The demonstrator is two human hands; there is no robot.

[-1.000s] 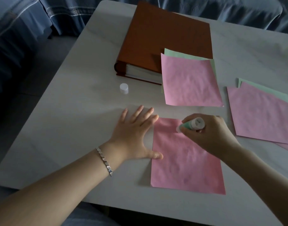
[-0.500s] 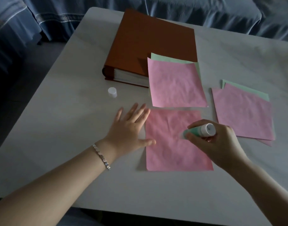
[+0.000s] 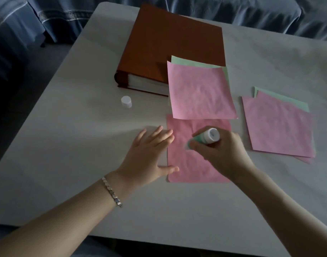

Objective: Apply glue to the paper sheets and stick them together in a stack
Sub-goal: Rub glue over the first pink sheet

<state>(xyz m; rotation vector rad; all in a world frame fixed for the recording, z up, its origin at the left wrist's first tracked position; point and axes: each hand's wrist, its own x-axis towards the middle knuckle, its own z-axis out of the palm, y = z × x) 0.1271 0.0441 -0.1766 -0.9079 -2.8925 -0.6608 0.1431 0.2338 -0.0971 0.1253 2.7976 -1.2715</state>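
Note:
A single pink sheet [image 3: 188, 167] lies flat on the white table [image 3: 66, 145] in front of me. My right hand [image 3: 223, 154] grips a green glue stick [image 3: 205, 137], its tip down on the sheet's middle. My left hand [image 3: 147, 156] lies flat with spread fingers, its thumb and fingertips pressing the sheet's left edge. Behind it a pink sheet [image 3: 199, 91] rests on a green one [image 3: 194, 62]. A second pile [image 3: 279, 125] of pink and green sheets lies to the right.
A thick brown album [image 3: 168, 47] lies at the back, partly under the rear sheets. The white glue cap [image 3: 126, 102] stands on the table left of the papers. Blue fabric [image 3: 47, 19] surrounds the far table edge.
The glue stick in my right hand moved from the sheet's upper edge toward its middle and left. My left hand stayed on the sheet's left edge. The view shifted forward.

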